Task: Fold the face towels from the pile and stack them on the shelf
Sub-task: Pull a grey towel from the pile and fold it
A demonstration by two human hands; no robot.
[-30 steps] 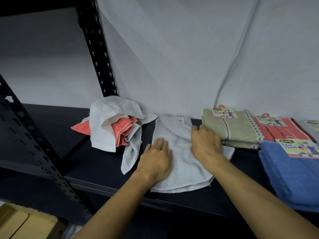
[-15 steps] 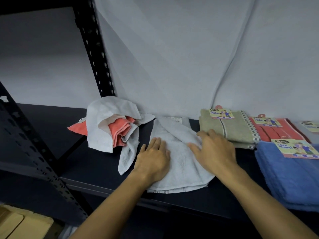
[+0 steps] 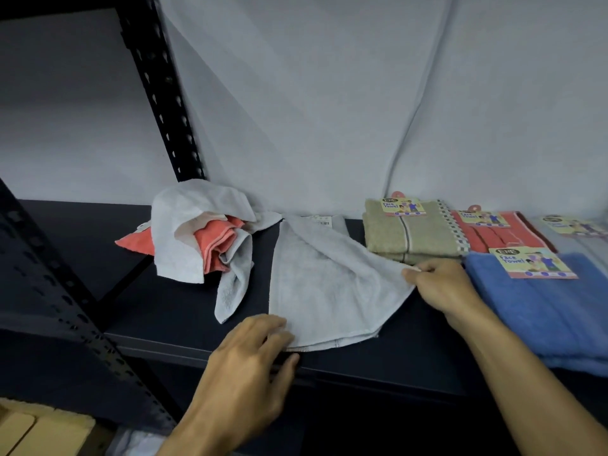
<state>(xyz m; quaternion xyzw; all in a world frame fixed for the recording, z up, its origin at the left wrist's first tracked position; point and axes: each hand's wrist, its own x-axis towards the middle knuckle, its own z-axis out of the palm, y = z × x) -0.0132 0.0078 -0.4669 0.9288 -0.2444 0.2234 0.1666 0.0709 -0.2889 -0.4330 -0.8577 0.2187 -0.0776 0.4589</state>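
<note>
Grey towel (image 3: 325, 284) lies on the shelf (image 3: 184, 311) btwn both hands, long axis running 12 to 6. Right hand (image 3: 439, 284) pinches its 3 o'clock corner; left hand (image 3: 250, 360) grips the near corner at 7, w/ both equally close.

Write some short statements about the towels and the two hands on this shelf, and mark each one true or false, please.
1. The right hand pinches a corner of the grey towel. True.
2. The left hand rests on the blue towel. False: it is at the grey towel's near corner.
3. The unfolded pile lies left of the grey towel. True.
4. The olive towel is crumpled in the pile. False: it lies folded, right of the grey towel.
</note>
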